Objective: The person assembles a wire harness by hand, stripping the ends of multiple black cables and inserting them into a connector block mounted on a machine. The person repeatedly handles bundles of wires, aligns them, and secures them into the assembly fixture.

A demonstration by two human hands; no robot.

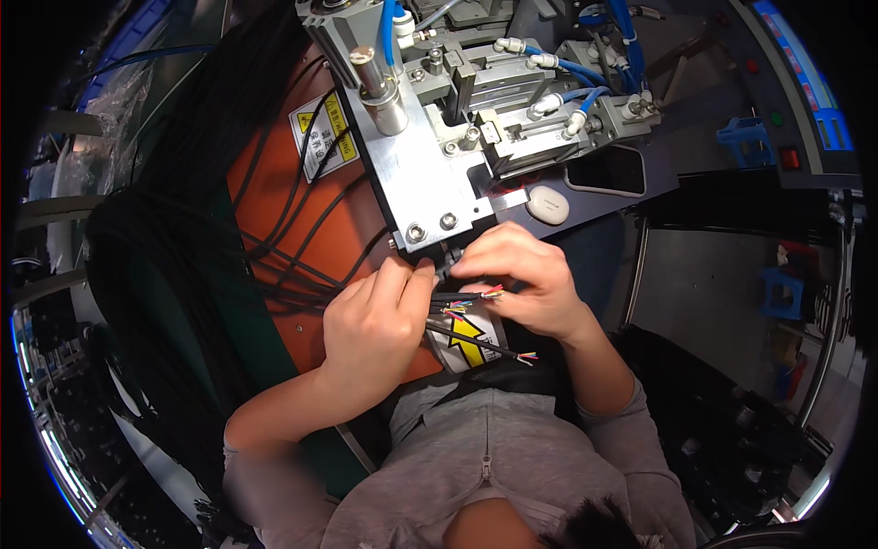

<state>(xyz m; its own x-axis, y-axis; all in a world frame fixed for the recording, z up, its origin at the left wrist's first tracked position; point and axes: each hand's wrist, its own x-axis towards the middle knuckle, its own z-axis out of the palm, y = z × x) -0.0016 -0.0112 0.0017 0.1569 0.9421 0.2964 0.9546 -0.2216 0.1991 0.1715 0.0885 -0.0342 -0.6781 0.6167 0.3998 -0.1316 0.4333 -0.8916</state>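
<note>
My left hand (380, 316) is closed at the front edge of a metal machine plate (421, 188), its thumb and forefinger pinched at a black cable. Facing it, my right hand (530, 279) pinches at a small dark piece (445, 263) just below the plate; the fingers partly hide it. Beneath the hands, several black cables (471, 339) stick out to the right past my left hand. Their stripped ends show thin coloured wires (494, 293), in red, yellow, blue and white. A label with a yellow arrow (468, 343) lies under these ends.
Long black cables (165, 265) run in a thick bundle on the left across an orange-brown surface (274, 210). Pneumatic parts with blue tubes (585, 78) stand at the back. A white oval case (547, 205) and a phone (605, 171) lie right of the plate. A screen (805, 73) stands far right.
</note>
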